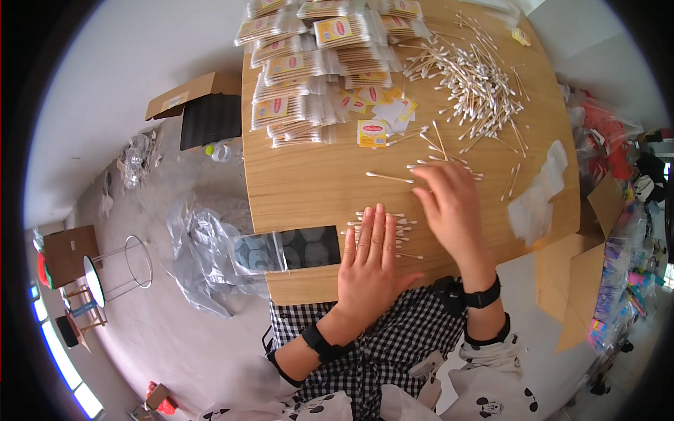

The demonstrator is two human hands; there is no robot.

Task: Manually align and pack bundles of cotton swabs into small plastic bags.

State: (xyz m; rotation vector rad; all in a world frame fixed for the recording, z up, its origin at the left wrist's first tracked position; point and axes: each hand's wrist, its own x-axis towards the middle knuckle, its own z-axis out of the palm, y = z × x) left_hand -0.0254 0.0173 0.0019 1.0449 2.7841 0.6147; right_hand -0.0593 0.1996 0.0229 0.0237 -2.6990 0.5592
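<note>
A pale wooden tabletop [302,189] with rounded corners fills the middle, grey floor [161,330] all round it. Left hand [368,263] lies flat near the near edge, fingers [375,228] straight and close together, pressing on a small bundle of swabs [400,226] lined up side by side. Right hand [453,207] just beside it, fingers spread and curved down over a few loose swabs, tips touching the wood; it grips nothing that I can see. One single swab [390,177] lies alone just beyond the hands.

Far right part: a big loose heap of swabs [474,88], scattered every way. Far left corner: stacked filled packets [309,63] with yellow-and-red labels, and loose labels [372,132] at the foot of the stack. Near left edge, a clear bag [288,247] hangs partly over the side. By the right edge, empty clear sleeves [537,200].

On the floor left: crumpled plastic sheet [200,256], an open cardboard box [196,109], a wire stand [130,270]. Right side, cardboard [583,281] and a jumble of colourful goods [625,210].
</note>
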